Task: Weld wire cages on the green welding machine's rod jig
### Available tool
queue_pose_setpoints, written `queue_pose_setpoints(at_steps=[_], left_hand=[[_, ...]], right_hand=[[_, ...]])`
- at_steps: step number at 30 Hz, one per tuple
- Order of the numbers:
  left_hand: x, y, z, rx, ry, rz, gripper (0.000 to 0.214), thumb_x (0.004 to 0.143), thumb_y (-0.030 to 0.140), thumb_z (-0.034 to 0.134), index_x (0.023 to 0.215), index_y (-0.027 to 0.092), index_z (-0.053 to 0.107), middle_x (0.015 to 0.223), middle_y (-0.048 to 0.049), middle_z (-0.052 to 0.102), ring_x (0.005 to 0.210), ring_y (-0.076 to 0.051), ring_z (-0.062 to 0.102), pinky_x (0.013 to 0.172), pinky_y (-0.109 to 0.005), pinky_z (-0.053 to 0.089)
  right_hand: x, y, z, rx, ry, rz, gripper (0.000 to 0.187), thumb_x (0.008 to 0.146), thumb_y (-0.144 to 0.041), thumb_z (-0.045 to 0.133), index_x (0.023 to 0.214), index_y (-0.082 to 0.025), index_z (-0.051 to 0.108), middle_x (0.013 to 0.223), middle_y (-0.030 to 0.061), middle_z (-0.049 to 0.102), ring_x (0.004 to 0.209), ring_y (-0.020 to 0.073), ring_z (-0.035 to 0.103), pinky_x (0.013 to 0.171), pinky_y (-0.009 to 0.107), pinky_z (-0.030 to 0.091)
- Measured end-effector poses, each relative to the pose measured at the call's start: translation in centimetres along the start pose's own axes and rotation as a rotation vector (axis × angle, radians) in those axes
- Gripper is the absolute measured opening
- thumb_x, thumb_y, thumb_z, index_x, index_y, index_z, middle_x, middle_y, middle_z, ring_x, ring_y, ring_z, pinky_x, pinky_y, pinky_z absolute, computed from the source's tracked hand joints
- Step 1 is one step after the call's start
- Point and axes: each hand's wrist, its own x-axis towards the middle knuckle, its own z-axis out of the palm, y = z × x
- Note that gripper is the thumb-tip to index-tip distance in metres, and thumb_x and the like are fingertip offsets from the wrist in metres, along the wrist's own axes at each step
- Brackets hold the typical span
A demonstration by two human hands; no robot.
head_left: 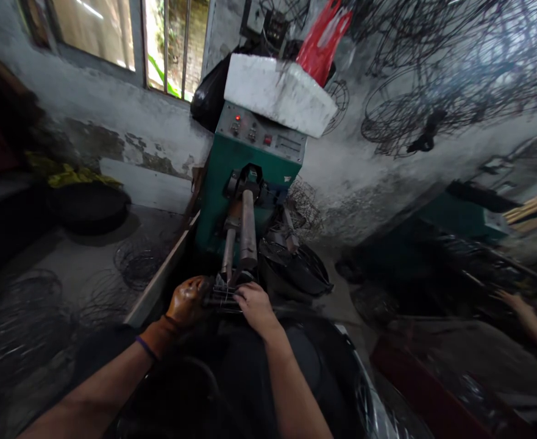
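Both hands meet right at the tip of the machine arms [248, 228]. The left hand [188, 303], in a brown glove, has its grip clenched on one end of a small dark wire piece [222, 297], and the bare right hand [255, 306] has its fingers curled over the other end. The piece sits just under the arm tips, touching or nearly so; too dark to tell which. Main risk, IMO: the right hand has no glove, so a pinch or burn is likely if the arms close or the metal gets hot w/ fingers that near. The piece could also slip or twist, since it's held only at its ends. The picture is dim and blurred, so misplacing the wire looks easy. A big dark round guard [336, 366] lies across the lap and could snag a forearm. Surface: the green machine [231, 177] stands on grey concrete [80, 262], floor or low worktop, can't tell, w/ loose wire rings [138, 262] lying on it and a wooden plank [158, 286] along the edge. A white foam block [277, 91] rests on top of the machine. Room: stained plaster wall, barred window [177, 42] top left, wire fan guards [400, 116] hung on the wall at right, and a red bag [323, 39] above. A co-worker's hand [522, 308] shows at the far right, well apart.
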Motion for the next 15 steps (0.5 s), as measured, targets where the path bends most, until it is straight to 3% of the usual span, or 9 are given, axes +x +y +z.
queue_pose_setpoints(at_steps=[3, 10, 15], left_hand=[[-0.2, 0.0, 0.4, 0.005, -0.007, 0.028, 0.045, 0.075, 0.032, 0.07, 0.114, 0.009, 0.07, 0.108, -0.0189, 0.077, 0.1, -0.035, 0.074, 0.086, -0.047, 0.063], [1.1, -0.1, 0.6, -0.005, -0.197, -0.1, 0.058, 0.074, 0.037, 0.07, 0.124, 0.01, 0.069, 0.122, -0.0201, 0.073, 0.112, -0.038, 0.069, 0.097, -0.05, 0.057], [1.6, -0.3, 0.8, -0.011, -0.219, -0.125, 0.059, 0.076, 0.038, 0.069, 0.127, 0.009, 0.067, 0.125, -0.0199, 0.072, 0.118, -0.038, 0.067, 0.101, -0.049, 0.055]], right_hand=[[-0.2, 0.5, 0.4, -0.007, -0.008, 0.0, 0.014, 0.093, -0.014, 0.068, 0.083, -0.021, 0.075, 0.096, 0.007, 0.079, 0.098, 0.0239, 0.07, 0.093, 0.033, 0.052], [1.0, 1.2, 0.1, -0.045, -0.018, 0.013, 0.012, 0.094, -0.013, 0.067, 0.089, -0.018, 0.077, 0.099, 0.0079, 0.079, 0.099, 0.0228, 0.071, 0.094, 0.032, 0.052], [1.7, 1.3, 0.3, -0.076, -0.02, 0.039, 0.012, 0.093, -0.011, 0.068, 0.088, -0.018, 0.076, 0.099, 0.0081, 0.079, 0.1, 0.0231, 0.071, 0.096, 0.033, 0.052]])
